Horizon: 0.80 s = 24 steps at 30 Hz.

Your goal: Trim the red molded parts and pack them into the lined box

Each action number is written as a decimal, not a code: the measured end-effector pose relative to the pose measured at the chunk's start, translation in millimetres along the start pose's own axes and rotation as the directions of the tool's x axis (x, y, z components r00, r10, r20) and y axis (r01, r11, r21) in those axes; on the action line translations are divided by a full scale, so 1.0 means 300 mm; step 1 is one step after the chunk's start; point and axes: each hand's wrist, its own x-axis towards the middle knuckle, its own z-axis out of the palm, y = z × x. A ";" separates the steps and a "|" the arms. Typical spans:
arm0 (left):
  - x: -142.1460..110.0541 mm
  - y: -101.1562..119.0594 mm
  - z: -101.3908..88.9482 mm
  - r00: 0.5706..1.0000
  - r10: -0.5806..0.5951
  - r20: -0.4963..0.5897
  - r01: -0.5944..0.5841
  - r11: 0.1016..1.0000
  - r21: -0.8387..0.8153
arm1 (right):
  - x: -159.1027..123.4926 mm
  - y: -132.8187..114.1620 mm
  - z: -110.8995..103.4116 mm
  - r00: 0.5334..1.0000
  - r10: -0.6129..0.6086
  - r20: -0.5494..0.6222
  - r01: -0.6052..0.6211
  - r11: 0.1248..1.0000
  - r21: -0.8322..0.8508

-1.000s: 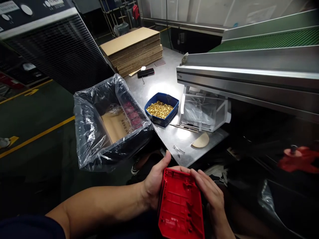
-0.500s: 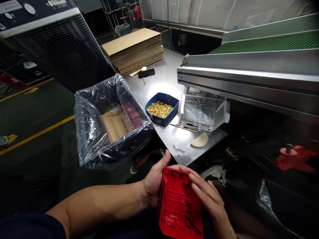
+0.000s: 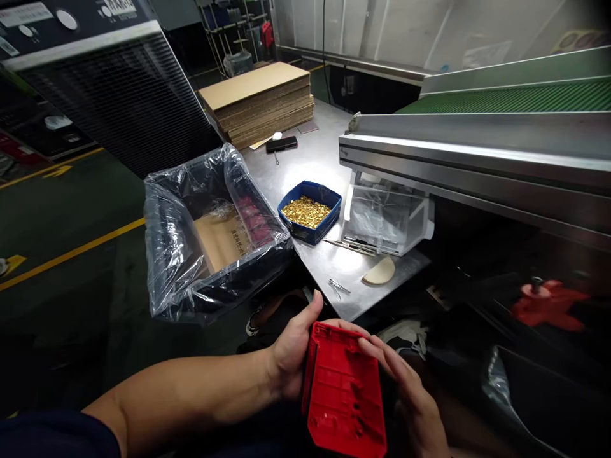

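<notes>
Conveyor (image 3: 468, 149): above the right side of the metal table (image 3: 308, 156).
Lined bin (image 3: 165, 254): left of the table.
Cardboard stack (image 3: 262, 105): on the table's far left part.
Red plastic shell (image 3: 341, 388): in front of the table's near corner, ribbed inside facing up.
Left hand (image 3: 292, 350): gripping the shell's left side, thumb raised.
Right hand (image 3: 410, 388): fingertips at the shell's upper right; cannot tell if it grips.
Blue tray (image 3: 315, 234): mid-table.
Gold pieces (image 3: 305, 212): in that tray.
</notes>
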 end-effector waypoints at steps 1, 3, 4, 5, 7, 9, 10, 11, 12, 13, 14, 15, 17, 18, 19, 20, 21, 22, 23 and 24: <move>-0.002 -0.002 0.001 1.000 0.003 -0.020 -0.003 1.000 -0.008 | -0.008 -0.008 0.003 1.000 0.005 -0.014 -0.005 1.000 -0.001; -0.008 -0.004 0.006 0.999 0.005 -0.045 -0.006 1.000 -0.020 | -0.022 -0.036 0.010 0.998 0.048 -0.037 -0.047 0.999 0.020; -0.010 -0.005 0.009 0.999 0.006 -0.053 -0.007 1.000 -0.023 | -0.026 -0.054 0.013 0.996 0.080 -0.049 -0.078 0.996 0.044; -0.012 -0.005 0.013 0.998 0.009 -0.057 -0.010 1.000 -0.021 | -0.029 -0.070 0.016 0.993 0.104 -0.056 -0.100 0.993 0.063; -0.015 -0.005 0.019 0.998 0.021 -0.057 -0.021 1.000 -0.011 | -0.033 -0.096 0.021 0.991 0.125 -0.053 -0.122 0.991 0.052; -0.015 -0.006 0.024 0.998 0.027 -0.052 -0.027 1.000 -0.005 | -0.035 -0.105 0.023 0.989 0.136 -0.060 -0.135 0.991 0.013; -0.013 -0.007 0.024 0.998 0.029 -0.047 -0.029 1.000 -0.007 | -0.037 -0.102 0.024 0.989 0.132 -0.067 -0.133 0.991 -0.009; -0.011 -0.008 0.023 0.999 0.031 -0.045 -0.031 0.999 -0.011 | -0.038 -0.094 0.026 0.990 0.119 -0.072 -0.121 0.992 -0.026; -0.009 -0.011 0.020 0.998 0.034 -0.045 -0.035 0.999 -0.013 | -0.040 -0.083 0.029 0.993 0.097 -0.073 -0.100 0.994 -0.039; -0.007 -0.014 0.017 0.998 0.041 -0.043 -0.041 0.999 -0.007 | -0.042 -0.069 0.032 0.995 0.069 -0.075 -0.073 0.996 -0.051; -0.006 -0.016 0.012 0.998 0.050 -0.039 -0.050 0.999 0.003 | -0.044 -0.053 0.036 0.996 0.041 -0.077 -0.045 0.997 -0.062; -0.007 -0.019 0.008 0.998 0.059 -0.033 -0.059 0.998 0.017 | -0.046 -0.038 0.041 0.997 0.019 -0.081 -0.025 0.997 -0.074; -0.015 -0.022 0.003 0.997 0.073 -0.030 -0.072 0.996 0.051 | -0.050 -0.011 0.050 0.995 0.000 -0.099 -0.008 0.997 -0.079; -0.021 -0.022 0.003 0.996 0.080 -0.029 -0.078 0.994 0.074 | -0.052 -0.002 0.054 0.994 0.003 -0.112 -0.011 0.997 -0.074; -0.029 -0.021 0.004 0.996 0.085 -0.029 -0.082 0.992 0.096 | -0.054 0.004 0.056 0.992 0.013 -0.123 -0.021 0.998 -0.059; -0.037 -0.020 0.007 0.996 0.087 -0.028 -0.083 0.990 0.116 | -0.057 0.007 0.056 0.991 0.033 -0.130 -0.037 0.999 -0.030; -0.043 -0.019 0.009 0.996 0.089 -0.024 -0.085 0.987 0.135 | -0.060 0.009 0.056 0.989 0.061 -0.135 -0.059 0.998 0.013; -0.048 -0.017 0.011 0.996 0.090 -0.019 -0.086 0.985 0.150 | -0.063 0.010 0.054 0.986 0.094 -0.137 -0.085 0.994 0.069; -0.051 -0.017 0.013 0.995 0.095 -0.017 -0.091 0.982 0.167 | -0.067 0.010 0.053 0.983 0.128 -0.132 -0.110 0.985 0.133; -0.051 -0.016 0.013 0.994 0.108 -0.021 -0.102 0.976 0.190 | -0.071 0.011 0.051 0.980 0.161 -0.121 -0.135 0.970 0.201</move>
